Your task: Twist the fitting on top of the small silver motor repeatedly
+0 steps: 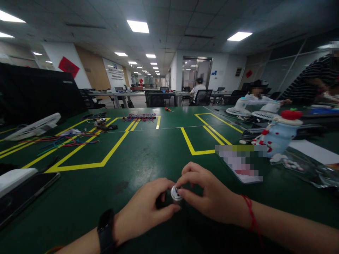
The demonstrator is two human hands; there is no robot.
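Here, at the near edge of a green work table [148,158] marked with yellow tape lines [111,150], two hands meet over a small silver cylindrical part [175,193]. The left hand [144,208], a black wristband [106,229] on its wrist, clasps the part's dark body, while the right hand [209,192], with a red string [250,211] at the wrist, pinches the metal end between thumb and fingertips. Coloured wires [66,141] and a white fan grille [33,127] lie well apart to the left; a blue figurine [280,135] stands to the right.
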